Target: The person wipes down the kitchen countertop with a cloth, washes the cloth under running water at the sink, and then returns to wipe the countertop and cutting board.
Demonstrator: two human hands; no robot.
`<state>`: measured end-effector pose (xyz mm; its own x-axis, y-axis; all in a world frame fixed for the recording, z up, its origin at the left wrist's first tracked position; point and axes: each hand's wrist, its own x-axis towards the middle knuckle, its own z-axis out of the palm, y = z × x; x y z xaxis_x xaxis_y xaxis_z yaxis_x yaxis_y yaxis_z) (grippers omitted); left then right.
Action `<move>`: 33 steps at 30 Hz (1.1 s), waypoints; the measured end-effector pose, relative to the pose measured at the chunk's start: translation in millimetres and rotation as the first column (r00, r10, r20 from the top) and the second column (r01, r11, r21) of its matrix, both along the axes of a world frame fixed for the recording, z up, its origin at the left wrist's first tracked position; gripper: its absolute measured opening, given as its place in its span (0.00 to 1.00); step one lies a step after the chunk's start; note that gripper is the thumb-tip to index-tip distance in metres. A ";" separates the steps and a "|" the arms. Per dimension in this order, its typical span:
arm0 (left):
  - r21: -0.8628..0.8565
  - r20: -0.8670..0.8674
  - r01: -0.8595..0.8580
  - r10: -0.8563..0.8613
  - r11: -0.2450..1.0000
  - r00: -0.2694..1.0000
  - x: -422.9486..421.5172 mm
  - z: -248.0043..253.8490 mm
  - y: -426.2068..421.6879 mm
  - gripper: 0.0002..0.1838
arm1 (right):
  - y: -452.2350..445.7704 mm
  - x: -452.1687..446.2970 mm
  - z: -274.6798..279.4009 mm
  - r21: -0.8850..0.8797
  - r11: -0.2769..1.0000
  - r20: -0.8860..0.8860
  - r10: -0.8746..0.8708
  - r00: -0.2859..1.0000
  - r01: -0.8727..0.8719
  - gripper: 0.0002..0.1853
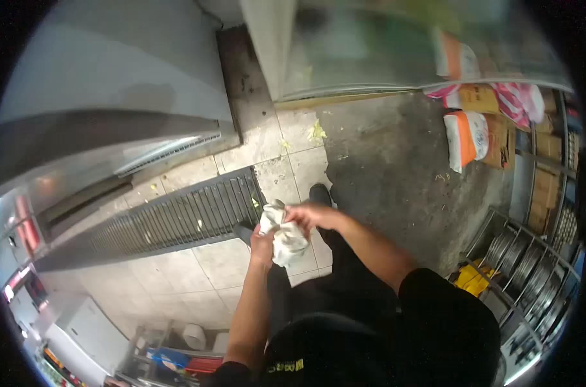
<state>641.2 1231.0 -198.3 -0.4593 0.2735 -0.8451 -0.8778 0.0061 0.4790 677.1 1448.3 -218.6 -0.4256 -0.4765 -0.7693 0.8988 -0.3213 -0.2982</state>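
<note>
A crumpled whitish cloth (288, 244) is bunched up between my two hands, in front of my body and above the floor. My left hand (262, 246) grips its left side, with the fingers closed on it. From the right, my right hand (306, 217) holds the cloth's upper right part, its fingers curled against the fabric. Folds of the cloth hide some of my fingertips.
A floor drain grate (177, 213) runs leftward beside pale tiles. A large metal cabinet (125, 77) stands upper left. Orange and white bags (467, 138) lie by cardboard boxes at upper right. A wire rack (525, 277) with metal trays stands at lower right.
</note>
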 end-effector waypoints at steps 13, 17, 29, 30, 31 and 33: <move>0.054 0.265 0.297 -0.300 0.953 0.916 88.2 -192.4 -115.6 0.19 | 129.2 -101.3 -504.5 0.997 -0.075 0.010 -0.184 0.983 -0.025 0.58; 0.065 0.208 0.224 -0.232 0.973 0.950 68.0 -191.8 -116.6 0.20 | 8.6 -94.3 -542.6 0.837 -0.470 -0.099 0.376 0.921 0.281 0.33; 0.080 0.195 -0.116 0.099 0.990 0.976 104.3 -213.2 -140.3 0.16 | -23.3 42.1 -484.6 0.971 -0.171 0.238 0.779 0.580 -0.168 0.06; 0.061 0.205 -0.139 0.124 0.988 0.971 116.0 -217.4 -141.0 0.18 | -23.5 59.4 -455.5 0.982 -0.153 0.188 0.779 0.599 -0.109 0.07; 0.015 0.223 -0.170 0.163 0.985 0.961 127.3 -217.3 -140.6 0.19 | -18.8 79.8 -428.0 0.995 -0.097 0.087 0.738 0.669 -0.022 0.07; -0.034 0.195 -0.199 0.202 0.979 0.960 158.5 -217.4 -141.2 0.21 | -0.2 104.5 -353.3 0.999 -0.034 0.029 0.610 0.792 -0.011 0.08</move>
